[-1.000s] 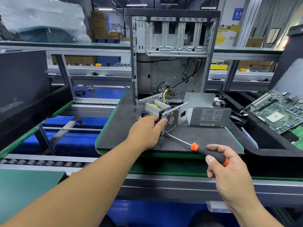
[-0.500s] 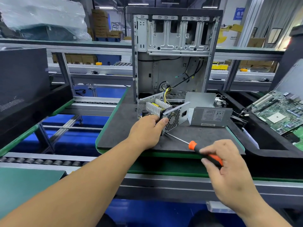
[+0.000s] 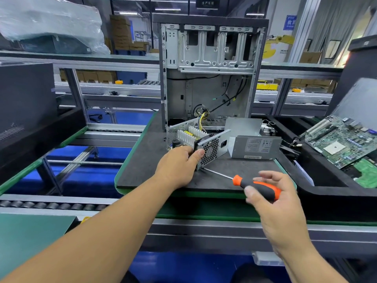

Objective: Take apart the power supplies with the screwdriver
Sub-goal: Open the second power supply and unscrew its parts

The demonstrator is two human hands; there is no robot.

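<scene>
An opened power supply [image 3: 206, 142], its heat sinks and yellow wires exposed, lies on the black mat [image 3: 146, 160]. My left hand [image 3: 179, 165] grips its near corner, thumb on the perforated fan panel. My right hand [image 3: 271, 199] holds the orange-and-black screwdriver [image 3: 258, 187] by the handle between thumb and loosely spread fingers. The shaft's tip meets the lower edge of the fan panel. The removed grey cover [image 3: 254, 145] with a label stands to the right of the supply.
An empty computer case [image 3: 210, 66] stands upright behind the supply. A black tray [image 3: 334, 186] on the right holds green circuit boards [image 3: 338, 139]. A roller conveyor [image 3: 51, 205] runs along the left, and a dark box [image 3: 24, 99] sits at far left.
My right hand has shifted its hold on the screwdriver handle, fingers now spread looser. My left hand and the power supply have stayed put.
</scene>
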